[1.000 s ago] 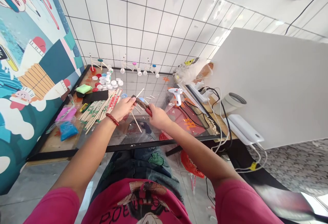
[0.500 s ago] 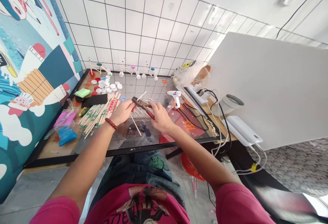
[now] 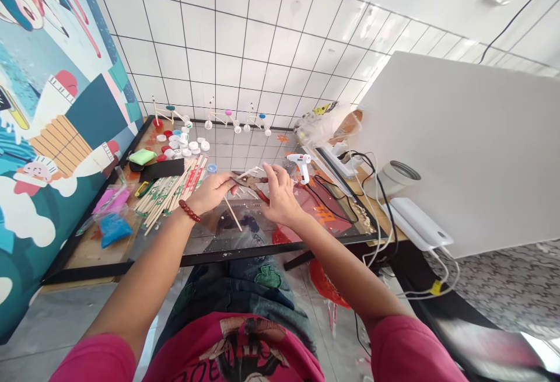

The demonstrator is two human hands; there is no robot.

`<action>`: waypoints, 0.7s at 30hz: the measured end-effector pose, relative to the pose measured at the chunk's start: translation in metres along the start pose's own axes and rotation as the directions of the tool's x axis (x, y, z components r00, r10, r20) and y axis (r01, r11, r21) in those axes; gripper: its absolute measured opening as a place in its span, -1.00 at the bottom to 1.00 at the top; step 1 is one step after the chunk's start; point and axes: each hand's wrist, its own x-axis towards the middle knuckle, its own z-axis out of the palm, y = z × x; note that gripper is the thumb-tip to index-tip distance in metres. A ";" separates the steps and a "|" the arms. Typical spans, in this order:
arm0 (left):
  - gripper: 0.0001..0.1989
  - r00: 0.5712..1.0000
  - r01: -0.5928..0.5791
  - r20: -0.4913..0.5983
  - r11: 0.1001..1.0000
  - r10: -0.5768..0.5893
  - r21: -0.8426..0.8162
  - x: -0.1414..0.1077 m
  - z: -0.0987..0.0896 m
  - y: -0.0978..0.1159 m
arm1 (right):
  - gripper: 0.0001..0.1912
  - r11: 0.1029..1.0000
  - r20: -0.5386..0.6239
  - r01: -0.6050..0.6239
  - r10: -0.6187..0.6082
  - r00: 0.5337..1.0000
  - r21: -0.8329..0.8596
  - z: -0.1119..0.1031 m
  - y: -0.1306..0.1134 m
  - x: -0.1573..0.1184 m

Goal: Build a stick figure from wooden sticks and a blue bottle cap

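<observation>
The pliers (image 3: 250,182) have a head of dull, dark metal, and their red handles (image 3: 263,196) look like smooth plastic. Under the pliers, the desk (image 3: 242,144) has a glossy, reflecting top. To the left of the pliers lie sticks (image 3: 168,198) of pale, matt wood; farther left, a bag (image 3: 115,229) is of thin, shiny, crumpled plastic. Behind and left of the pliers, the caps (image 3: 193,145) seem of smooth plastic. To their right, the glue gun (image 3: 301,166) has a body of smooth white plastic. Behind the pliers, the wall (image 3: 231,38) shows glossy tiles.
</observation>
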 end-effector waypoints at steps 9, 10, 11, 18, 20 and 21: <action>-0.71 0.995 -0.036 0.100 0.996 0.028 0.080 -0.001 0.010 0.000 | -0.02 1.000 -0.045 -0.024 0.024 0.999 0.000 -0.001 0.000 -0.001; -0.70 0.995 -0.036 0.098 0.997 0.029 0.072 -0.001 0.010 0.000 | -0.04 1.000 -0.052 -0.023 0.024 0.998 0.021 -0.001 -0.001 0.000; -0.70 0.995 -0.037 0.095 0.997 0.031 0.066 -0.001 0.009 0.000 | -0.06 0.999 -0.058 -0.022 0.024 0.998 0.038 0.000 -0.002 0.000; -0.62 0.995 0.046 0.091 0.998 -0.049 0.030 0.000 0.011 -0.005 | -0.51 0.998 0.102 -0.006 -0.001 0.995 0.064 0.006 -0.003 0.006; -0.64 0.990 0.107 0.093 0.993 -0.103 -0.041 0.000 0.013 -0.010 | -0.61 0.997 0.160 -0.037 0.026 0.987 0.070 0.008 -0.004 0.007; -0.66 0.988 0.133 0.091 0.987 -0.125 -0.087 0.001 0.014 -0.012 | -0.64 0.996 0.191 -0.057 0.043 0.981 0.068 0.009 -0.005 0.008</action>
